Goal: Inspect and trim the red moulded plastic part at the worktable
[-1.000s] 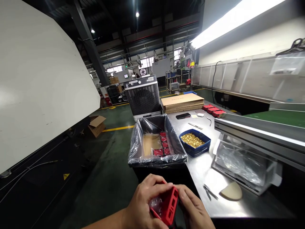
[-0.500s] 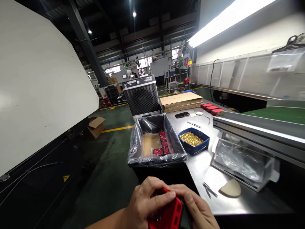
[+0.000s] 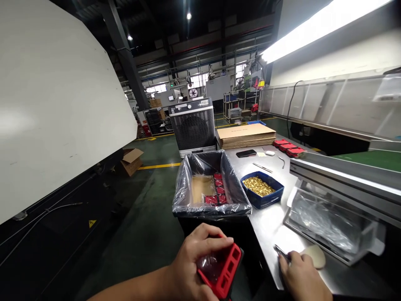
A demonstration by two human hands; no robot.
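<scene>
My left hand [image 3: 200,259] is wrapped round a red plastic case [image 3: 227,267] with square openings along its edge and a dark side, held tilted above the floor. Its middle looks glossy and clear. Low on the right, my right hand [image 3: 302,274] rests at the steel table, its fingers closed on slim metal tweezers [image 3: 280,250]; only their front end shows. A beige rounded pad [image 3: 316,256] lies right beside these fingers, partly hidden by them.
Ahead stands a plastic-lined bin [image 3: 213,211] holding several red pieces and cardboard. On the steel table [image 3: 266,225] are a blue tray [image 3: 266,202] of brass-coloured parts, a clear box [image 3: 326,221] of plastic bags, a phone [image 3: 246,153], stacked cardboard [image 3: 247,136] and red cases [image 3: 288,147].
My right hand has left the red case and moved right and down to the tweezers on the table. My left hand keeps the case. The view has shifted slightly left.
</scene>
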